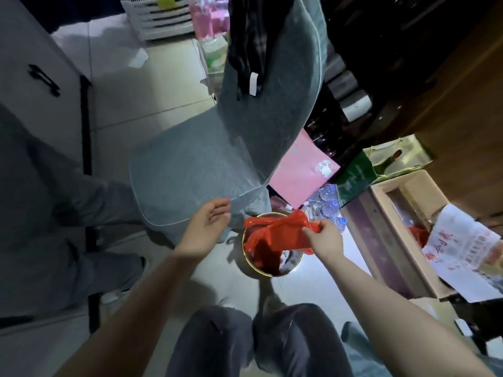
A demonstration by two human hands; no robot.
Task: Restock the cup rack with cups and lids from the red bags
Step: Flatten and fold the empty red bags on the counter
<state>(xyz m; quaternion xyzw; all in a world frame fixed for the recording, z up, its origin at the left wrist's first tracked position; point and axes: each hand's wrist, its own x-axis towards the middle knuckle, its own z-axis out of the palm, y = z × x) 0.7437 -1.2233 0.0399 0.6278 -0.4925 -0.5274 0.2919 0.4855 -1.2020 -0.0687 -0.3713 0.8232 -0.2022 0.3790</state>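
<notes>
A crumpled red plastic bag (277, 235) is pinched by the right hand (325, 239) over a round gold-rimmed bin (246, 257), the left hand (208, 227) is held empty with relaxed fingers, and a grey upholstered chair (196, 170) is seen beyond.

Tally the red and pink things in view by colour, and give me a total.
Red: 2, the red bag pinched by the right hand over the round bin, and a red bag in the cardboard box.
Pink: 2, the pink sheet beside the chair, and pink packaging at the top.
Total: 4
</notes>
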